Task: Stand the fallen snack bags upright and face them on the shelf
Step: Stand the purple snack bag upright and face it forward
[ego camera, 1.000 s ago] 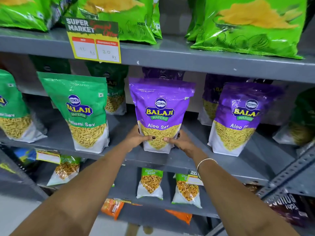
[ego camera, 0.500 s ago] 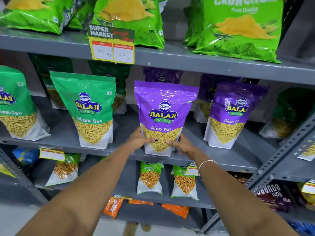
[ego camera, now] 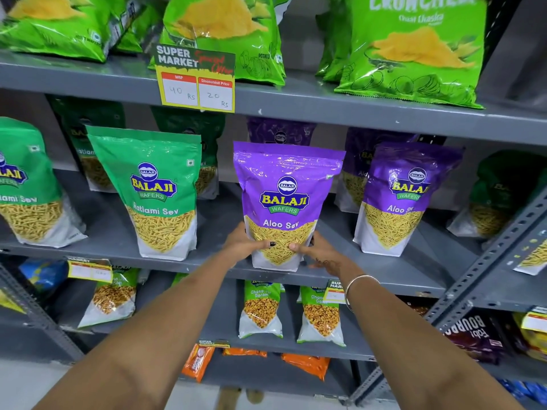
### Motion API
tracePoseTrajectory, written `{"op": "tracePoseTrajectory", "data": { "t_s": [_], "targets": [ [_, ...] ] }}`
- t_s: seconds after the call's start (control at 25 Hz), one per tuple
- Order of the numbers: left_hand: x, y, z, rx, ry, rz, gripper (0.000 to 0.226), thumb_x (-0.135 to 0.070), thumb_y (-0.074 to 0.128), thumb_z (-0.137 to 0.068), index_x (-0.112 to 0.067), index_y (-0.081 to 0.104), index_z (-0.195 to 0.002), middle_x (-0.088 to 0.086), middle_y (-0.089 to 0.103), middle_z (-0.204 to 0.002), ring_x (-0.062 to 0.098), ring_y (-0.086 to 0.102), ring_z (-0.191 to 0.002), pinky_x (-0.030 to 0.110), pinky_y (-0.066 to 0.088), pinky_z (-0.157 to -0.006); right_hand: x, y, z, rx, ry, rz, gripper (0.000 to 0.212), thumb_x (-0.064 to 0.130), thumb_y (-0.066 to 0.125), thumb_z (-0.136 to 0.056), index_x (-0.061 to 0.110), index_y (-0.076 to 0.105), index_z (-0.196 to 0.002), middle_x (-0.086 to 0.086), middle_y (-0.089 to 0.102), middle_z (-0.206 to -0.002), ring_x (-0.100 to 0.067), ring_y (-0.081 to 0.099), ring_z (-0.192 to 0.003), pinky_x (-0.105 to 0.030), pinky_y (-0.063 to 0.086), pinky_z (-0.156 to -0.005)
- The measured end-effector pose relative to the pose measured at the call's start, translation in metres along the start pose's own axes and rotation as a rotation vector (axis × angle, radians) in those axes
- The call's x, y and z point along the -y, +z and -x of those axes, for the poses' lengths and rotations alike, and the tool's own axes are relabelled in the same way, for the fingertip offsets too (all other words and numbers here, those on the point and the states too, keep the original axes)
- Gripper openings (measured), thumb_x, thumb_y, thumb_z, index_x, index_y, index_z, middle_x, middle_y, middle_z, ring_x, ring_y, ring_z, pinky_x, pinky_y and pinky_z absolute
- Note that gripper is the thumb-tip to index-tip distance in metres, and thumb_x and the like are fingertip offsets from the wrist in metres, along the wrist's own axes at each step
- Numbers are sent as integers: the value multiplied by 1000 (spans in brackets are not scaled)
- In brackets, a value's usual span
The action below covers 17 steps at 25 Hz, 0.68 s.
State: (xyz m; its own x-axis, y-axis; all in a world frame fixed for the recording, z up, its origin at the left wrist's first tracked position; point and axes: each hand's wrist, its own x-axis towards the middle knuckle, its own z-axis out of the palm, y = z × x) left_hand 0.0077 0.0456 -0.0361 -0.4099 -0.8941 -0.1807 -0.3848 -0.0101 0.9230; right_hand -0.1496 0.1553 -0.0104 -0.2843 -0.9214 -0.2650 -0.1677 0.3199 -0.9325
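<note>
A purple Aloo Sev bag (ego camera: 284, 190) stands upright at the front of the grey middle shelf (ego camera: 112, 229), label facing me. My left hand (ego camera: 244, 242) grips its lower left side and my right hand (ego camera: 313, 250) grips its lower right side, thumbs across the clear window. A second purple Aloo Sev bag (ego camera: 405, 199) stands upright to the right. A green Ratlami Sev bag (ego camera: 159, 190) stands upright to the left. More purple and green bags stand behind them in shadow.
Green chip bags (ego camera: 414, 51) lie on the shelf above, behind a yellow price tag (ego camera: 196, 81). Small Chana bags (ego camera: 260, 309) stand on the shelf below, orange packs (ego camera: 305, 365) lower still. A slotted grey upright (ego camera: 488, 270) runs diagonally at right.
Both hands stay on the bottom of the purple Aloo Sev bag. My view has shifted up and to the right, so the shelf sits lower and more to the left in frame.
</note>
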Motion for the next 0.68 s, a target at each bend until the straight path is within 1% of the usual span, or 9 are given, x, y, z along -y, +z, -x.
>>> {"op": "tracePoseTrajectory", "data": {
  "t_s": [0.04,0.16,0.24,0.32,0.4,0.48,0.52,0.6,0.68],
  "targets": [
    [1,0,0,6,-2,3,70,-27,81,-66,-13,47,-125,7,59,-131,25,55,-120,32,44,-91,0,-1,0,4,3,7,52,14,61,-87,12,39,-134,0,51,-114,-18,48,-106,-36,45,-78],
    [2,-1,-1,13,-4,2,72,-29,82,-64,-14,47,-124,6,60,-130,25,56,-119,38,46,-98,5,-2,4,16,7,-4,49,8,59,-88,7,40,-134,-3,53,-117,-18,50,-107,-21,47,-65],
    [2,-2,1,23,1,5,73,-29,83,-63,-15,47,-125,6,60,-131,25,56,-119,41,46,-101,3,-2,2,26,23,-1,50,9,61,-87,9,42,-134,-7,56,-130,-23,53,-115,-24,49,-70],
    [2,-2,0,39,0,-3,73,-28,82,-65,-14,45,-126,6,59,-132,25,55,-121,40,46,-101,1,-1,-1,11,29,12,52,11,63,-86,10,43,-133,-10,53,-139,-21,53,-113,-22,48,-75],
    [2,-3,0,67,-11,-16,79,-29,82,-65,-13,39,-130,6,54,-137,25,51,-125,39,44,-102,-5,-4,-7,-40,29,2,65,13,67,-83,10,34,-139,-11,46,-145,-20,51,-118,-17,46,-72],
    [3,-4,2,78,-20,-48,94,-33,82,-63,-13,29,-137,8,41,-146,27,42,-133,42,39,-108,-10,-12,-10,-120,61,9,90,23,72,-79,12,15,-147,-10,30,-154,-25,37,-137,-28,45,-82],
    [3,-5,6,61,-19,-85,101,-36,81,-63,-13,22,-142,10,32,-151,28,35,-138,43,35,-111,-12,-18,-10,-154,70,19,98,27,73,-78,12,7,-149,-10,24,-156,-26,31,-141,-33,43,-86],
    [9,-4,16,-69,64,-207,112,-45,77,-65,-11,11,-148,12,16,-157,31,21,-144,46,27,-115,-16,-32,-7,-248,62,28,98,28,72,-79,8,7,-149,-12,25,-155,-26,32,-140,-29,41,-81],
    [17,-2,29,-320,320,-397,110,-57,66,-67,-6,12,-148,16,14,-158,32,13,-146,50,22,-117,-25,-52,-4,-375,36,29,91,26,72,-79,4,15,-146,-10,33,-149,-22,41,-127,-22,39,-71]
  ]
}}
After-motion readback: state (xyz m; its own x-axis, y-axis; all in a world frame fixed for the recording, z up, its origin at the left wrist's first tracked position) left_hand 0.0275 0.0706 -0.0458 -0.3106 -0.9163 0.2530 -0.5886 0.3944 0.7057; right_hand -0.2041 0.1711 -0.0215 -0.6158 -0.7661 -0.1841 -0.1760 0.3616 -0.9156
